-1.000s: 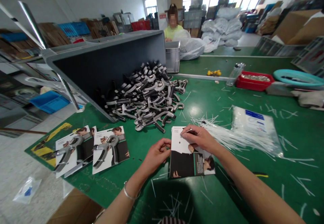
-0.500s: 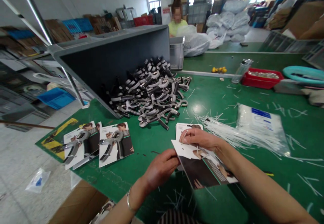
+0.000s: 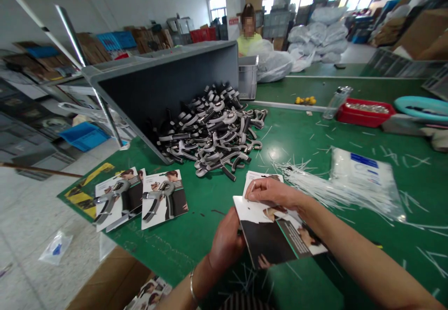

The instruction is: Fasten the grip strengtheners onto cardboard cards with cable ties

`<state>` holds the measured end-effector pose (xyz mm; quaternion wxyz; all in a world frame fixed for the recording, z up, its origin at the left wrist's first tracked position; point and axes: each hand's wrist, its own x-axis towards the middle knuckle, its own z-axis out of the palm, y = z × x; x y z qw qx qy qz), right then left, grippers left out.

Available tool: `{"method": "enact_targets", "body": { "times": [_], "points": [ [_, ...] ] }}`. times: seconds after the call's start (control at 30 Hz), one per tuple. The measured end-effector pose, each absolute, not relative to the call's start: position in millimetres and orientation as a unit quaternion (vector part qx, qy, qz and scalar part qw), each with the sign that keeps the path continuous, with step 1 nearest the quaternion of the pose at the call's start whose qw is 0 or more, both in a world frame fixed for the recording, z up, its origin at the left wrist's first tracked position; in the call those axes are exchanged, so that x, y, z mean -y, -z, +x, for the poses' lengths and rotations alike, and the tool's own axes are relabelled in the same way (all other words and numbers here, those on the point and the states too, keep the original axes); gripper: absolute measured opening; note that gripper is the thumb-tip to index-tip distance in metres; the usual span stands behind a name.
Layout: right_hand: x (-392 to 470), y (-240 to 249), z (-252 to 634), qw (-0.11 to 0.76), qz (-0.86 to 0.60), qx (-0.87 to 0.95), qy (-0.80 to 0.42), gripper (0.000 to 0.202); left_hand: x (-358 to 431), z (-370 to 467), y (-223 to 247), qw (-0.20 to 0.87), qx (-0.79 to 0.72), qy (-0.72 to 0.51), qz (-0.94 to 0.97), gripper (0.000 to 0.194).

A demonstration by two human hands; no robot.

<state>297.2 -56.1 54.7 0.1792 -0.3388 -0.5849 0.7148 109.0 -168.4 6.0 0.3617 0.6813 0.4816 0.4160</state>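
Observation:
My left hand (image 3: 229,237) grips the left edge of a printed backing card (image 3: 269,235), its fingers partly hidden behind it. The card is tilted above the table and shows a small hole in its white part. My right hand (image 3: 269,192) is closed over the card's upper edge, with a thin white cable tie (image 3: 252,186) just showing at its fingertips. Beneath that hand, more cards (image 3: 259,175) lie on the table. To the left, a card with a hand grip strengthener (image 3: 161,200) on it lies beside a similar overlapping pair.
A tipped grey crate (image 3: 164,62) spills a heap of hand grip strengtheners (image 3: 217,137). Loose cable ties (image 3: 308,179) and their plastic bag (image 3: 364,174) lie right. Farther back are a red tray (image 3: 366,114) and a bottle (image 3: 336,102). A person (image 3: 249,39) is behind the crate.
My left hand has shifted slightly down along the card's left edge. The card has turned a little and its left corner moved left. My right hand stays at the upper edge.

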Motion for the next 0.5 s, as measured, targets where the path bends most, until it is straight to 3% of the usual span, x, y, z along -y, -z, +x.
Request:
{"method": "enact_targets", "body": {
  "times": [0.13,0.33,0.5],
  "points": [
    [49,-52,300,0.215,-0.361,0.678,-0.604,0.024,155,121,2,0.419,-0.526,-0.472,0.570,0.022],
    [55,-27,308,0.241,-0.338,0.688,-0.595,0.028,151,124,12,0.528,-0.498,-0.515,0.456,0.015],
    [57,-20,310,0.260,-0.322,0.675,-0.611,0.027,153,119,24,0.535,-0.450,-0.544,0.464,0.011]
  ]
}}
